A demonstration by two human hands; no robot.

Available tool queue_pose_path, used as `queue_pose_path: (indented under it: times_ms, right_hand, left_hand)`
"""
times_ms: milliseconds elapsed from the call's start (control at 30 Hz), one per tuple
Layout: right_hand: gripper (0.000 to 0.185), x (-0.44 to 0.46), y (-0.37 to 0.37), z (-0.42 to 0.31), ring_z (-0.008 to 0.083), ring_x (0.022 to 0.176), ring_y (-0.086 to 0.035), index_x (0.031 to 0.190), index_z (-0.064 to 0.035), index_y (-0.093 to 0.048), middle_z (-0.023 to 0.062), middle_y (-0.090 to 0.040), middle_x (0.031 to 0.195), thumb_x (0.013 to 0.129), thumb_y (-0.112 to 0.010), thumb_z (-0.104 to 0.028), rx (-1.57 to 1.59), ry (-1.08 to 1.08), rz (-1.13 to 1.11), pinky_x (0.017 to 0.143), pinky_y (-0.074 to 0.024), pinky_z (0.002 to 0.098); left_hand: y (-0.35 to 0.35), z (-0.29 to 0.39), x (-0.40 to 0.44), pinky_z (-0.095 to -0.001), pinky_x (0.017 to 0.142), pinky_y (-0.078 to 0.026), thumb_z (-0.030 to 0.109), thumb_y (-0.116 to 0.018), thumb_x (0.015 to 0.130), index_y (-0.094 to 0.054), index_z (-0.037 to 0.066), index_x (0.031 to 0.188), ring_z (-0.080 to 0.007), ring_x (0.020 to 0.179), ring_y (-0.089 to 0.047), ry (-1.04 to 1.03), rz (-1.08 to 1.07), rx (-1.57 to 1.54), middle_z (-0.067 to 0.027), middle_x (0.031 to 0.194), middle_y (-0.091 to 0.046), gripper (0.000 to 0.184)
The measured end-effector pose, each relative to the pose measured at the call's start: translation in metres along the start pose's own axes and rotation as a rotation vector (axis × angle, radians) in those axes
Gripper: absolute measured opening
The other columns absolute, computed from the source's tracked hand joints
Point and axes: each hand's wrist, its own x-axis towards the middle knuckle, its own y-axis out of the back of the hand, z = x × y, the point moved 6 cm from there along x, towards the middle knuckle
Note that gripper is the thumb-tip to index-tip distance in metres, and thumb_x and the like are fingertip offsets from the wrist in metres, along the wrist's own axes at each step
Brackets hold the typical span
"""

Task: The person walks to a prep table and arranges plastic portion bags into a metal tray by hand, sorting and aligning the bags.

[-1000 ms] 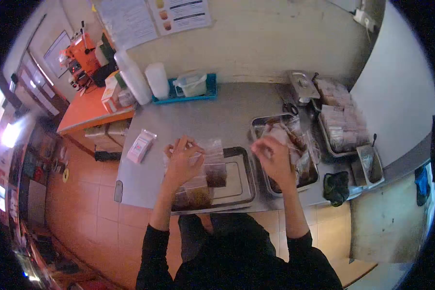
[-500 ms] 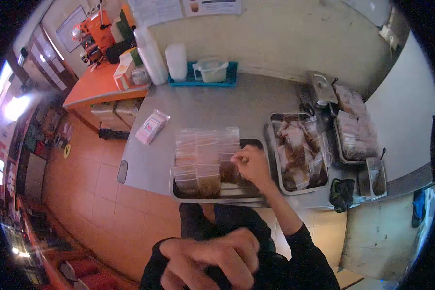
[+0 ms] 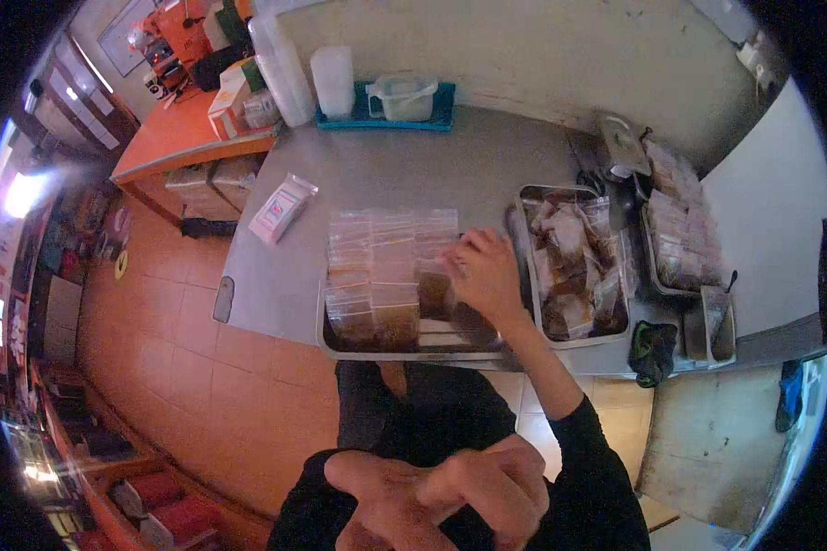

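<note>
Clear plastic bags of brown filling lie overlapped in rows on a shallow metal tray.
With that tray as the dial's centre, the right hand, fingers bent, is at the rows' three o'clock edge; the left hand curls at six, close to the lens (whether either pinches anything, I cannot tell). On the grey metal tabletop, a pink-and-white packet sits at ten, a flat teal tray at twelve; orange floor tiles spread at eight, below an orange-topped table.
</note>
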Motion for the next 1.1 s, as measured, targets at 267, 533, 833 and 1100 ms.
queue_pose_path:
  times_ms: [267,533,833,1100]
  right_hand:
    - [0.027,-0.004,0.014,0.117,0.0352,0.103,-0.058,0.09,-0.0076,-0.068,0.0151,-0.064,0.103,0.085,-0.064,-0.034,-0.683,-0.425,0.234,0.085,-0.0444,0.0481]
    - [0.016,-0.002,0.032,0.132,0.0309,0.073,-0.065,0.083,-0.0072,-0.067,0.0118,-0.068,0.083,0.081,-0.067,-0.023,-0.162,-0.48,0.277,0.068,-0.0493,0.0459]
    - [0.014,-0.005,0.088,0.021,0.0237,0.073,-0.062,0.089,-0.0029,-0.062,0.0117,-0.063,0.081,0.082,-0.069,-0.013,0.504,-0.201,0.033,0.068,-0.0486,0.0329]
    - [0.013,-0.055,0.002,0.003,0.0194,0.081,-0.059,0.088,-0.0062,-0.066,0.007,-0.059,0.083,0.079,-0.073,-0.012,0.511,-0.28,-0.114,0.076,-0.0478,0.03]
  left_hand:
    - [0.003,-0.013,0.0,-0.0313,0.075,-0.037,0.049,-0.055,0.094,-0.071,0.008,0.093,-0.0189,0.087,-0.042,-0.06,-0.024,-0.158,-0.0119,0.106,-0.039,0.044]
    - [0.004,-0.016,-0.017,-0.0326,0.077,-0.039,0.049,-0.054,0.094,-0.069,0.003,0.096,-0.0188,0.088,-0.042,0.169,0.175,-0.237,-0.0132,0.108,-0.039,0.048]
    - [0.105,0.014,-0.006,-0.0403,0.085,-0.039,0.026,-0.059,0.083,-0.062,0.007,0.092,-0.0296,0.095,-0.055,0.485,-0.031,1.085,-0.0112,0.097,-0.059,0.022]
    - [0.2,-0.013,-0.058,-0.0534,0.097,-0.034,0.026,-0.069,0.077,-0.066,0.011,0.103,-0.0335,0.11,-0.053,0.879,-0.325,1.892,-0.0114,0.11,-0.059,0.03]
